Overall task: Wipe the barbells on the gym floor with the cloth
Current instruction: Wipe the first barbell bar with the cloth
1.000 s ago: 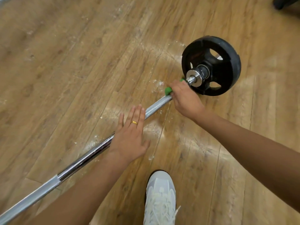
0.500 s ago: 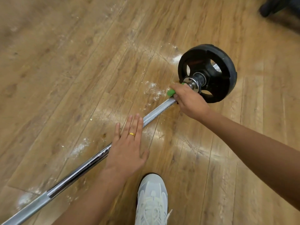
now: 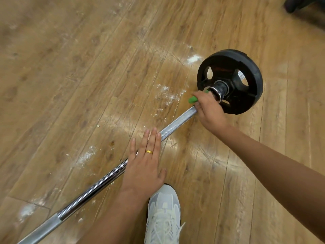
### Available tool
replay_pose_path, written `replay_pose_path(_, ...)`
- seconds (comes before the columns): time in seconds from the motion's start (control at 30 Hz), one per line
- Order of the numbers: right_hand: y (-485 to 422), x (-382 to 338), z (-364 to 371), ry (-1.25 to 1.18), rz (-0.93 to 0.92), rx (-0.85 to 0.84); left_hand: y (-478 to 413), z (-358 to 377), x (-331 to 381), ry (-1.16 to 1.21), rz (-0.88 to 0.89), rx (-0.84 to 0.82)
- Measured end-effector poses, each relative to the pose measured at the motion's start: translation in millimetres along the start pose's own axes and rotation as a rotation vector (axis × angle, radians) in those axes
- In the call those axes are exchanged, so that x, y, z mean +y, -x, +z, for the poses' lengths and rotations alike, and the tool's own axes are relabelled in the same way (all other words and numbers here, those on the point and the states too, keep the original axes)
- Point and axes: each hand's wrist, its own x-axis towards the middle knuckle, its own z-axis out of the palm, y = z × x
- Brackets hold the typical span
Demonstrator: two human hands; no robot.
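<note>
The barbell [image 3: 91, 192] lies on the wooden gym floor [image 3: 70, 85], running from the lower left corner up to the right. It is a rigid steel bar that I judge heavy and apt to roll on its plate, so it is better steadied where it lies than lifted. The smooth chromed stretch at the left looks slippery, and the knurled stretch further right would give the surer hold. The left hand [image 3: 144, 166] lies flat across the shaft near its middle, palm down, with the fingers straight and close together, and seems to be pinning the bar against rolling. Further right, the right hand [image 3: 210, 111] is curled round the shaft just short of the collar [image 3: 217, 91], with the green cloth [image 3: 192, 99] bunched in its fingers (only a small fold of it shows past the knuckles). The cloth is soft and should wrap round the bar easily. As for looks, the left end is matt grey and the middle is mirror-bright. The knurling is dull silver, and a black rubber plate [image 3: 246, 71] with cut-out grips stands on edge at the right end. White powder [image 3: 167, 95] dusts the boards beside the bar.
</note>
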Motion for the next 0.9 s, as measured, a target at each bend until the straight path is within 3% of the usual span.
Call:
replay_pose_path(0.13, 10.5, 2.6, -0.9, 0.045, -0.212, -0.148, 0.3, 1.6, -0.2, -0.011, -0.011, 0.005)
replay_pose_path(0.3, -14.4, 8.1, -4.5, 0.045, 0.012, -0.036, -7.4, -0.6, -8.0, -0.017, -0.021, -0.002)
replay_pose_path(0.47, -12.8, -4.1, 2.8, 0.079, -0.203, -0.164, -14.3, -3.0, -22.7, -0.032, -0.027, -0.002)
replay_pose_path(0.6, -39.8, 0.9, 1.0, 0.047, 0.000, -0.038, -23.7, -4.4, -35.9, -0.023, -0.024, -0.005)
replay_pose_path(0.8, -39.2, -13.8, 11.9, 0.044, -0.205, -0.110, -35.5, -8.3, -52.2, -0.048, -0.040, -0.023)
replay_pose_path(0.9, -56.1, -1.2, 10.9, 0.073, -0.078, -0.023, -40.8, -12.4, -60.4, -0.046, -0.043, -0.034)
